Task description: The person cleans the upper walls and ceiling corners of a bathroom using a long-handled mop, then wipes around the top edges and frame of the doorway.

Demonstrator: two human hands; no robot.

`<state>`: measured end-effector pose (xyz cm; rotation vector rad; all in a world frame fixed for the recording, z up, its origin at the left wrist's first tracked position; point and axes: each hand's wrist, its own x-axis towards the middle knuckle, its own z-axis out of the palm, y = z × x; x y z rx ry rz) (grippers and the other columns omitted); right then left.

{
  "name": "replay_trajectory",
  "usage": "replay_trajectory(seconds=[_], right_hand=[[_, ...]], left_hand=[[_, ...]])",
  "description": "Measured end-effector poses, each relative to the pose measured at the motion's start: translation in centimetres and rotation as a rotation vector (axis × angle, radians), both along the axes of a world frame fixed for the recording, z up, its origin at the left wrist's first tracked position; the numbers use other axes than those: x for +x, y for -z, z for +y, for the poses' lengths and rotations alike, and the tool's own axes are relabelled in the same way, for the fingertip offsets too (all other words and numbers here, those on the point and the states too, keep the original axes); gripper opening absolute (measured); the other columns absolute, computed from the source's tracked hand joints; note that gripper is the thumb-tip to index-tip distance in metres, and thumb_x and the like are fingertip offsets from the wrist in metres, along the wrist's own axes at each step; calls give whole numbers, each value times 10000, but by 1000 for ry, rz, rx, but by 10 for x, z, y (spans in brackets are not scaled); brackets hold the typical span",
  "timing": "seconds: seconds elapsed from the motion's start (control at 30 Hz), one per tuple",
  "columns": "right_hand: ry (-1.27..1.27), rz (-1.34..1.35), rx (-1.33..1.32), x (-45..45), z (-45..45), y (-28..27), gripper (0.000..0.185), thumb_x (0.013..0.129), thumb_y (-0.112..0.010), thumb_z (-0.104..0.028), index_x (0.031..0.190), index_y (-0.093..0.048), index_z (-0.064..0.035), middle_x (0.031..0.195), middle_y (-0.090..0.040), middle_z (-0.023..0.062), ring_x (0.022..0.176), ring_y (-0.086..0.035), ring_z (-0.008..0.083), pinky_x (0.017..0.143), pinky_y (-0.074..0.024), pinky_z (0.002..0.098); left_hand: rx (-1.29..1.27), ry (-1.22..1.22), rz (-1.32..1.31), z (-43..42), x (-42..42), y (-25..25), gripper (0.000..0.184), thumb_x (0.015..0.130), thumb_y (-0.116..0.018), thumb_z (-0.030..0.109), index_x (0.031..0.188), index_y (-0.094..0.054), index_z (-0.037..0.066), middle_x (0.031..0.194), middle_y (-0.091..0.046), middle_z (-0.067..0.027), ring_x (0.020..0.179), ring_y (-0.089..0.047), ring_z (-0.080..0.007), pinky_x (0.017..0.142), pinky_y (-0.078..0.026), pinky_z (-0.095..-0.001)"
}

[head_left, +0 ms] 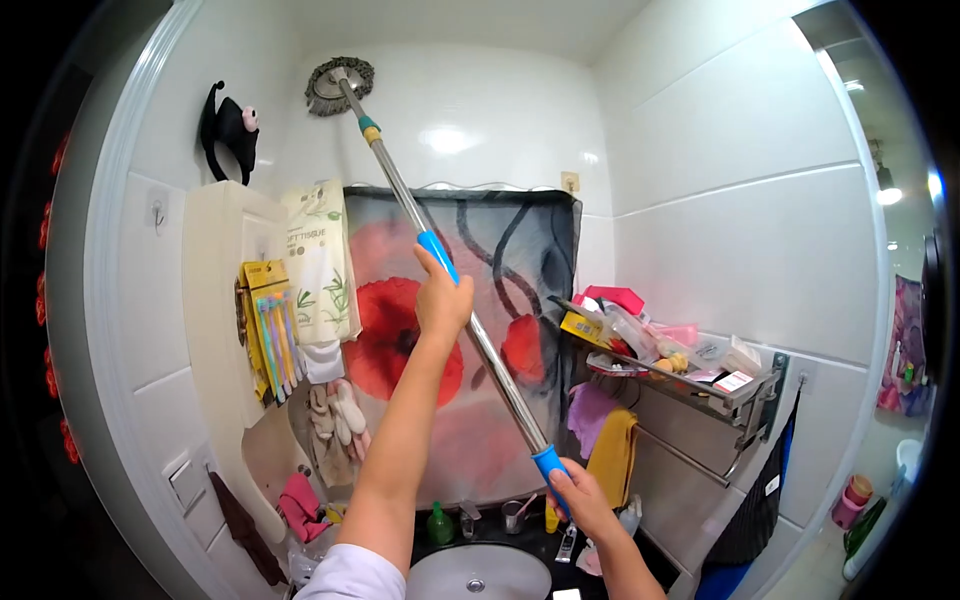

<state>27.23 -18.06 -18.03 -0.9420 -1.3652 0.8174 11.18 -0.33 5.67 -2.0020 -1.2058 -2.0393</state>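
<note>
A long mop [402,193] slants across the view, its metal pole running from lower right to upper left. Its round grey head [325,100] lies against the white wall near the ceiling. My left hand [443,300] is closed around the pole at the upper blue grip [437,256]. Lower down, my right hand [583,497] is wrapped around the blue end grip [548,466]. Behind the pole hangs a grey cloth with red poppies [385,335]. Beneath my hands is a white sink [478,574].
A loaded metal rack [735,403] juts from the right wall, with a purple towel [590,415] and a mustard towel [612,458] below. A cabinet [215,290] with hanging packets stands left. A green bottle [440,524] and a tap [469,515] are behind the sink.
</note>
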Motion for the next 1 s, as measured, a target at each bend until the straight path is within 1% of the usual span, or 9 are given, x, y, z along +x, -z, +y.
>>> replay_trajectory(seconds=[0.1, 0.2, 0.23, 0.33, 0.47, 0.53, 0.63, 0.77, 1.0], right_hand=[[14, 49, 4, 9, -1, 18, 332, 933, -496, -376, 1060, -507, -69, 661, -514, -3, 502, -453, 46, 450, -358, 181], [31, 95, 6, 13, -6, 35, 366, 936, -477, -405, 1066, -506, -63, 654, -521, -3, 491, -457, 48, 445, -356, 184], [35, 115, -7, 13, -9, 41, 363, 937, -475, -407, 1052, -502, -64, 651, -518, 1, 493, -461, 54, 445, -361, 187], [45, 150, -15, 19, -17, 44, 359, 938, -464, -418, 1004, -488, -66, 654, -515, 18, 496, -471, 73, 447, -377, 203], [69, 238, -9, 22, -27, 57, 402, 937, -450, -438, 1085, -477, -65, 672, -521, 32, 491, -475, 84, 453, -391, 215], [47, 279, 2, 26, -30, 61, 431, 936, -444, -444, 1138, -471, -64, 670, -521, 33, 493, -482, 89, 455, -395, 212], [42, 323, 0, 24, -36, 61, 433, 945, -428, -434, 1161, -463, -60, 669, -520, 37, 494, -488, 93, 451, -401, 216], [-3, 398, 12, 18, -39, 64, 449, 953, -416, -425, 1176, -444, -36, 668, -516, 47, 493, -486, 97, 449, -412, 231], [-125, 417, 6, -9, -42, 61, 468, 952, -422, -425, 1204, -421, -31, 675, -511, 58, 512, -494, 118, 472, -433, 255]], left_hand=[[12, 7, 50, 0, 22, 6, 901, 757, -534, 256, 1407, 20, -31, 817, -625, -273, 735, -612, -429, 681, -478, -493], [2, 66, 128, -9, 47, 12, 896, 758, -526, 250, 1402, 24, -42, 818, -624, -278, 742, -612, -429, 683, -476, -496], [-53, 95, 171, -19, 54, 12, 897, 757, -521, 244, 1400, 32, -48, 837, -621, -286, 748, -612, -433, 697, -478, -498], [-29, 110, 239, -24, 85, 11, 904, 755, -523, 241, 1405, 39, -41, 860, -618, -290, 757, -613, -437, 710, -481, -501], [-43, 134, 370, -39, 121, 10, 910, 757, -526, 240, 1408, 45, -39, 888, -621, -290, 787, -615, -437, 738, -483, -497], [-7, 157, 392, -34, 141, 12, 936, 740, -526, 268, 1402, 59, -43, 864, -618, -300, 782, -616, -435, 706, -488, -486], [-50, 224, 496, -39, 161, 11, 947, 739, -525, 281, 1400, 68, -49, 921, -615, -299, 823, -613, -431, 757, -481, -491], [-50, 205, 581, -54, 168, 10, 896, 752, -504, 221, 1404, 41, -63, 937, -629, -282, 828, -627, -414, 762, -480, -494], [-7, 188, 629, -58, 135, 11, 925, 743, -537, 253, 1397, 24, -84, 912, -633, -272, 813, -629, -407, 744, -487, -495]])
